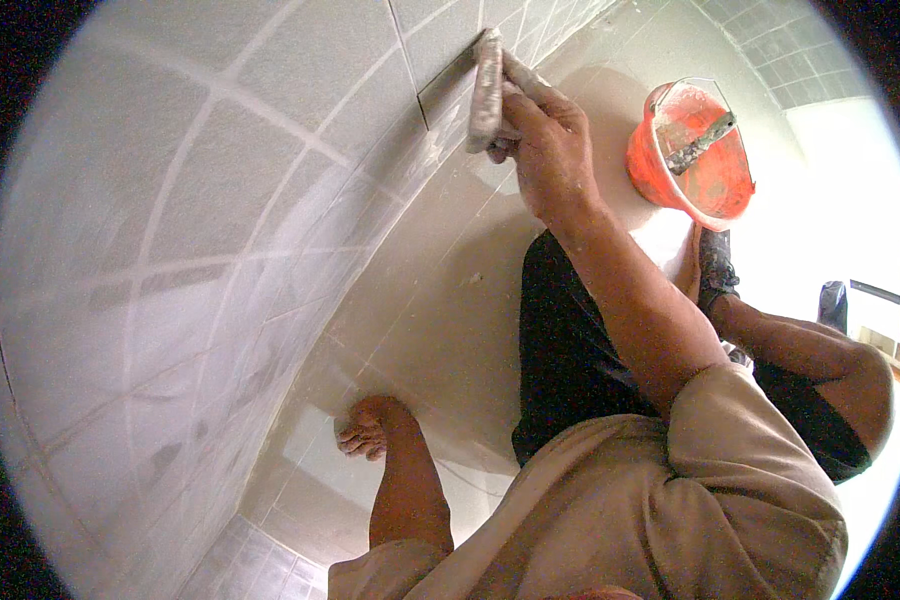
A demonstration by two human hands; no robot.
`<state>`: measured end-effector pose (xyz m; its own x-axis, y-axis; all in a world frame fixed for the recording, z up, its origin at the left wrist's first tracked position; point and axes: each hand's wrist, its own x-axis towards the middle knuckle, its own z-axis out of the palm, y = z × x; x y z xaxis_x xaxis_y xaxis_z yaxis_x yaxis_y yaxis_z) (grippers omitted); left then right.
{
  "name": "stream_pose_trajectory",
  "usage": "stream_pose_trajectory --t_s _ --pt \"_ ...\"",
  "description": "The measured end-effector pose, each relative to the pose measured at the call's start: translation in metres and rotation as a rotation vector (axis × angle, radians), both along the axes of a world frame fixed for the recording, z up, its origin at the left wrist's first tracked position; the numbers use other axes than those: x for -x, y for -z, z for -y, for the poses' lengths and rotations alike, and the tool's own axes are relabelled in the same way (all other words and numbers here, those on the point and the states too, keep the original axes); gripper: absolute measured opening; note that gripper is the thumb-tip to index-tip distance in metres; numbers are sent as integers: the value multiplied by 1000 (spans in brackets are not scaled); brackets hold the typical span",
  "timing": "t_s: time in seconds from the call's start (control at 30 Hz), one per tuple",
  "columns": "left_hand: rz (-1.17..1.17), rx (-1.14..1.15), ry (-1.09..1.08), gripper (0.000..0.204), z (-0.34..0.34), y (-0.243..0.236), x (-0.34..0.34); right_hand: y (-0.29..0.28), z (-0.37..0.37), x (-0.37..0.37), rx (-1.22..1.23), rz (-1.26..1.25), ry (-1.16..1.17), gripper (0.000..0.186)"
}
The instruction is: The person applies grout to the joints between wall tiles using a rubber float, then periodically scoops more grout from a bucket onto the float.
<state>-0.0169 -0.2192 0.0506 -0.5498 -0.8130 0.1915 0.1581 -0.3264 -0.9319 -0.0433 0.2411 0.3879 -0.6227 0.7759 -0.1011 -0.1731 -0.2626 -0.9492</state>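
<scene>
My right hand (550, 150) is closed around a grout float (486, 92), whose pale, smeared pad is seen nearly edge-on at the grey tiled wall (220, 160). Whitish grout lines and a hazy film mark the tiles. Lower down, my left hand (365, 430) rests low by the floor close to the wall, its fingers curled in. Whatever those fingers may hold is hidden. To the right of my right hand stands an orange bucket (645, 150) with a wire handle, smeared inside. A grout-caked hand tool (700, 145) leans across it.
I am seated on the pale, dusty floor (440, 310), with my legs in black shorts (570, 340) and a dark shoe (715, 265) below the bucket. More tiled wall (790, 55) rises at the upper right. Bright light washes out the right side.
</scene>
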Motion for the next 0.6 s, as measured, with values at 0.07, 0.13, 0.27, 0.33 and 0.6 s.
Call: stream_pose_trajectory --t_s 0.07,0.13,0.27,0.33,0.6 --pt "386 264 -241 21 16 -17 6 -1 11 6 22 -34 -106 34" --pt "154 90 -2 26 27 -17 5 -3 19 0 30 52 -124 34" --pt "617 252 -280 15 -20 -30 4 -5 -7 -5 -74 79 -42 37" --pt "727 297 -349 14 -21 -25 7 0 -9 0 -83 9 -38 36" --pt "-18 -182 32 11 13 5 6 7 31 7 -187 20 -44 24"
